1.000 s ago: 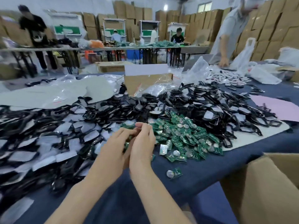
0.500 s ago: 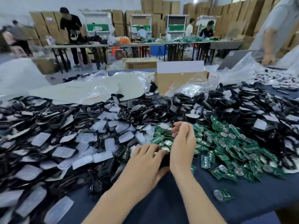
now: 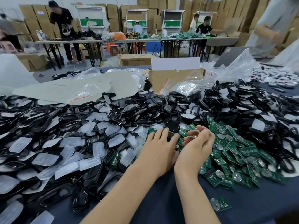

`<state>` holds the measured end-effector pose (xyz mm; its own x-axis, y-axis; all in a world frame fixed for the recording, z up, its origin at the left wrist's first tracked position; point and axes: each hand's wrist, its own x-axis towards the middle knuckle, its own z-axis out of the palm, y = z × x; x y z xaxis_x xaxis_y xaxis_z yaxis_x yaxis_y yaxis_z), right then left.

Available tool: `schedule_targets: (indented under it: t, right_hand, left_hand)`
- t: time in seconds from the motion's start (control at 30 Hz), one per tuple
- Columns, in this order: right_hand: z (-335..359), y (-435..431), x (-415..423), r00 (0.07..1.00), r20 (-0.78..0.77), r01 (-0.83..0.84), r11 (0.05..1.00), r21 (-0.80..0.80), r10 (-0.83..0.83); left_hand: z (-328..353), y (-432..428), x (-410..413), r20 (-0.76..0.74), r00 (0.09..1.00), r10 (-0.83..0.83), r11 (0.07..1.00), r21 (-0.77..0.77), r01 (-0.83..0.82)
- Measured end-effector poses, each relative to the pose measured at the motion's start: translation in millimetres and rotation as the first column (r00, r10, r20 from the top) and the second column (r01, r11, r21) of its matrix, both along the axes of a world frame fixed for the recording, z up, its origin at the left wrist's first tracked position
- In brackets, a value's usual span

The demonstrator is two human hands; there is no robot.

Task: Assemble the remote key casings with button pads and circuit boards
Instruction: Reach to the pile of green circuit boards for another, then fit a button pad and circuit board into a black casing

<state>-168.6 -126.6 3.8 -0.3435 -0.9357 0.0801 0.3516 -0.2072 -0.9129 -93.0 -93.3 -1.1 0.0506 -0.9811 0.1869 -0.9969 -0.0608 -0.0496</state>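
While my two hands meet over the near edge of the heaps, my left hand (image 3: 160, 147) lies knuckles-up with its fingers closed round a black casing (image 3: 171, 136), which shows dark between two of them. My right hand (image 3: 198, 143) sits just beside it on the right, turned partly palm-up, its fingers (image 3: 204, 132) curled inward toward the thumb. Whether they pinch anything I cannot tell.

Both hands hover above the left fringe of the green circuit boards (image 3: 234, 152), a loose pile that spreads right and toward me, many of the boards carrying a round silver cell. One lone board (image 3: 220, 203) lies apart on the near right of the blue tablecloth (image 3: 161, 201). Beyond my fingers the black casing shells (image 3: 161, 109) heap up across the whole width of the table. Clear button pads (image 3: 64, 152) are scattered thickly over the dark shells on the left.

Farther off stand an open cardboard box (image 3: 174, 78), with crumpled plastic bags (image 3: 84, 92) to its left. At the far tables (image 3: 129, 40) several people (image 3: 62, 23) work in front of stacked cartons, and another person (image 3: 275, 21) stands at the far right.
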Motion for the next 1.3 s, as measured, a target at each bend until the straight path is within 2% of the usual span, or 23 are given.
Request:
schedule_targets:
  t: [0.1,0.2,0.3,0.37,0.4,0.47,0.53,0.63,0.7,0.83,0.9,1.1,1.17,1.27,1.3]
  right_hand:
    - [-1,0,0,1.000,-0.002,0.010,1.000,0.002,-0.010]
    - [1,0,0,1.000,0.002,0.012,1.000,0.009,-0.012]
    - [2,0,0,1.000,0.014,0.019,1.000,0.017,-0.019]
    - [1,0,1,1.000,-0.001,0.010,1.000,0.015,-0.010]
    - [0,1,1,1.000,-0.026,-0.012,1.000,0.011,0.012]
    - [-2,4,4,0.990,-0.086,-0.116,0.993,-0.002,0.115]
    - [-4,8,8,0.942,-0.170,-0.295,0.956,-0.007,0.289]
    - [-6,11,14,0.809,-0.264,-0.541,0.841,0.015,0.526]
    - [-6,12,15,0.749,-0.344,-0.592,0.805,0.034,0.566]
    - [-6,12,15,0.754,-0.320,-0.591,0.805,0.052,0.574]
    - [-5,11,14,0.780,-0.284,-0.564,0.823,0.064,0.557]
    - [-7,4,11,0.878,-0.100,-0.451,0.879,0.156,0.469]
    - [-7,4,13,0.879,-0.096,-0.449,0.879,0.162,0.467]
    - [-8,5,15,0.867,-0.124,-0.464,0.873,0.152,0.483]
    - [-9,6,16,0.865,-0.133,-0.465,0.873,0.148,0.483]
  left_hand:
    - [3,-9,-3,0.034,0.999,0.024,0.999,-0.048,-0.023]
    - [6,-5,-6,0.099,0.994,-0.054,0.993,-0.100,0.064]
    - [5,-1,3,0.021,0.996,-0.087,0.984,-0.151,0.089]
    - [1,-2,12,-0.185,0.982,-0.040,0.984,-0.180,0.006]
    - [2,1,17,-0.366,0.930,-0.017,0.982,-0.183,-0.055]
    - [4,11,21,-0.672,0.740,-0.021,0.960,-0.221,-0.173]
    - [7,21,25,-0.827,0.554,-0.096,0.926,-0.278,-0.254]
    - [9,30,36,-0.920,0.356,-0.165,0.921,-0.273,-0.277]
    - [9,33,42,-0.950,0.267,-0.165,0.922,-0.244,-0.301]
    - [7,35,44,-0.973,0.156,-0.171,0.934,-0.210,-0.288]
    - [7,36,44,-0.977,0.160,-0.139,0.957,-0.175,-0.231]
    - [9,44,41,-0.958,0.277,-0.069,0.992,-0.096,-0.086]
    - [10,45,38,-0.949,0.301,-0.099,0.984,-0.139,-0.114]
    - [9,43,36,-0.958,0.260,-0.120,0.961,-0.178,-0.213]
    - [7,42,35,-0.952,0.281,-0.119,0.954,-0.188,-0.233]
